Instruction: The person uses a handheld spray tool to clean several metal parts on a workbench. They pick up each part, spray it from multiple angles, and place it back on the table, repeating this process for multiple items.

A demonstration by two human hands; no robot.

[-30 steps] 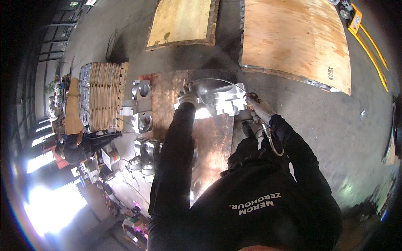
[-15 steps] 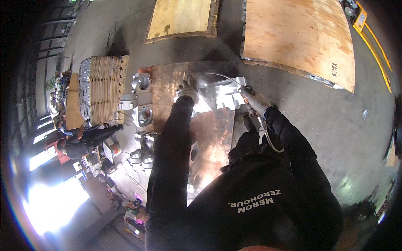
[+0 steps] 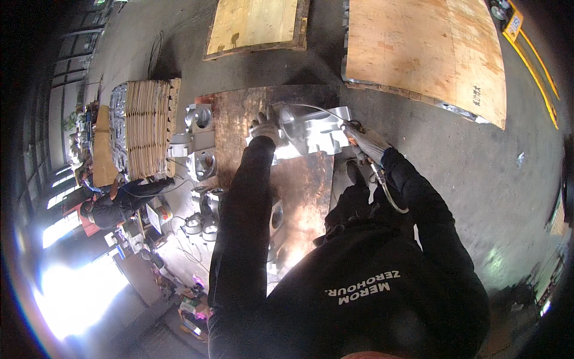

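A silvery metal casting with a raised round part lies on the brown, worn tabletop, its lower side bright with glare. My left hand, in a light glove, rests against the casting's left end with the fingers stretched away from me. At the right end, my gloved right hand is closed around a hose-fed air gun. A thin curved tube runs from it over the casting's far side. The tool's hose loops down beside my right forearm. Glare hides the tube's tip.
More grey castings stand left of the tabletop. Beyond them is a stack of brown sheets, with a person in dark clothes nearby. Two wooden-topped pallets stand on the far floor. A yellow rail is at far right.
The right hand and the air gun have shifted slightly left and toward the casting. My left hand stays at the casting's left end; the whole view has shifted a little.
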